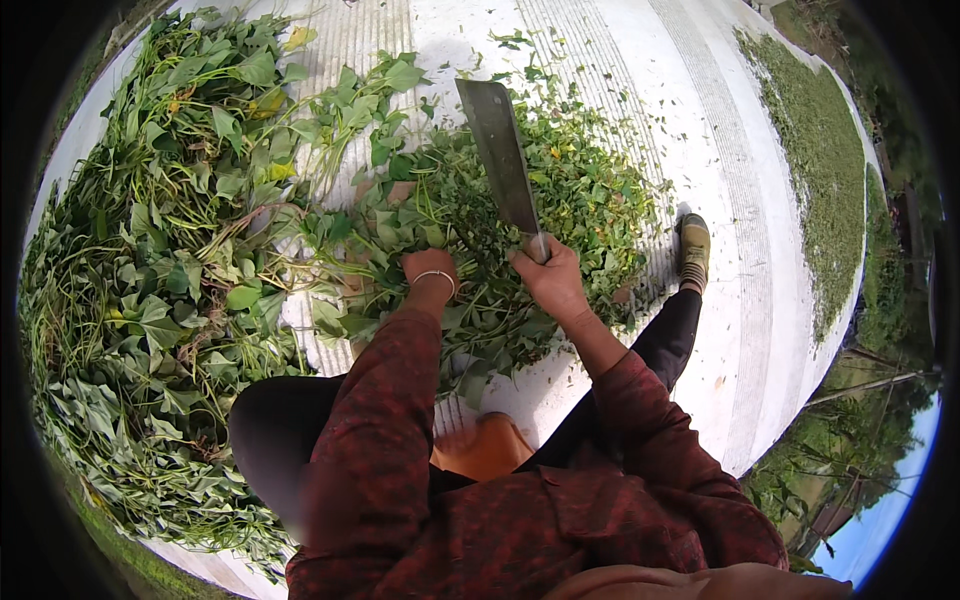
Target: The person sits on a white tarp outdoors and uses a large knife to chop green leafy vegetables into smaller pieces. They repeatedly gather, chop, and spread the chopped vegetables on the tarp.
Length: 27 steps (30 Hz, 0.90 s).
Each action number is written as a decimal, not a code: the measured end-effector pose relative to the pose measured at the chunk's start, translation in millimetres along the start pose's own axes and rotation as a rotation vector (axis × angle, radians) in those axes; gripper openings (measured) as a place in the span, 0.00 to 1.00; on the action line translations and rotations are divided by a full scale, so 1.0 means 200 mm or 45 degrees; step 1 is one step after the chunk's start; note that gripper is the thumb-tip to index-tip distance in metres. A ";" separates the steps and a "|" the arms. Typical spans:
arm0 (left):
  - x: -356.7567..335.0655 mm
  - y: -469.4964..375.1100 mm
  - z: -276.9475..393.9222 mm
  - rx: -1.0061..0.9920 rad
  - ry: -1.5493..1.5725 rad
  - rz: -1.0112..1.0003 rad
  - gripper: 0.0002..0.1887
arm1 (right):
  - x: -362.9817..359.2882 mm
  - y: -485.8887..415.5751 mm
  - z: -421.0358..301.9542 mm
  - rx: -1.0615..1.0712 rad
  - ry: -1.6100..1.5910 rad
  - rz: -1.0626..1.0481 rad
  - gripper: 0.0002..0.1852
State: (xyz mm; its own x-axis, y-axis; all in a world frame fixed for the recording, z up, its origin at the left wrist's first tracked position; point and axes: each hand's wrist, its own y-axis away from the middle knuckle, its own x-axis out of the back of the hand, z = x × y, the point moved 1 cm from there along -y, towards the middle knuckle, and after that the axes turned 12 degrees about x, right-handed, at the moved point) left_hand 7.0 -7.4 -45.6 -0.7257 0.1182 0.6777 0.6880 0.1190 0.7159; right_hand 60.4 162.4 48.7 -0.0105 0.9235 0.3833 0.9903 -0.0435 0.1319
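My right hand (pixel 553 281) grips the handle of a broad, square-ended chopping knife (pixel 496 150). The dark blade points away from me, slanting slightly left above the cut greens. My left hand (pixel 430 268), with a bangle at the wrist, is closed on a bunch of leafy vines (pixel 386 229) that look like sweet potato vines; its fingers are partly hidden among the leaves. Chopped leaves and stems (pixel 592 202) lie heaped beyond and right of the knife. Under the greens, bits of a brownish surface (pixel 401 193) show, mostly covered.
A large heap of uncut vines (pixel 165 285) spreads along my left. The pale ground (pixel 720 360) has ribbed bands and scattered leaf bits. Far right lies a spread layer of chopped greens (pixel 817 165). An orange seat (pixel 484 448) is between my legs; my shoe (pixel 694 244) stands right.
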 end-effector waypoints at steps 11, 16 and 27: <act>0.01 0.05 -0.03 0.024 0.066 0.076 0.13 | -0.16 0.17 0.27 -0.202 0.489 -0.304 0.20; 0.03 0.04 -0.02 0.080 0.089 -0.019 0.14 | -0.02 0.01 -0.02 0.103 -0.130 -0.007 0.09; -0.02 0.02 -0.03 0.058 0.134 0.084 0.22 | -0.20 0.27 0.50 -0.250 0.522 -0.348 0.18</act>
State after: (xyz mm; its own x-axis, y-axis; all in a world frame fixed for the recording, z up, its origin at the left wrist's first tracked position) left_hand 12.9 -14.2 -44.9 -0.6737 0.0237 0.7387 0.7319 0.1595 0.6624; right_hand 128.0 161.0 -50.9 -0.3566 0.6880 0.6320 0.8997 0.0706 0.4307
